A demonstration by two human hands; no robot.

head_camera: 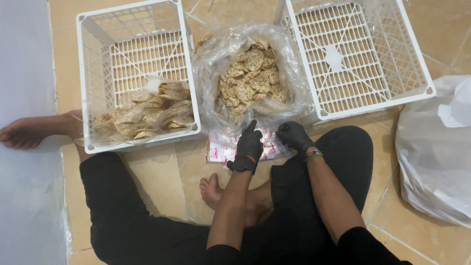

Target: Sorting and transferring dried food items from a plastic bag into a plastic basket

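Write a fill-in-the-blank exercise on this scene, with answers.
1. Both hands, left hand and right hand, wear ____ gloves.
2. The crackers lie loose in a clear ____.
3. The right crate is ____.
4. The packed packets lie in the ____ crate.

Answers: black; bag; empty; left

A stack of small clear packets (221, 151) with pink print is laid flat on the tiled floor, just in front of a large clear plastic bag (250, 73). The bag is opened at the top and filled with round, speckled tan crackers (250, 78). The stack is touched by both black-gloved hands.
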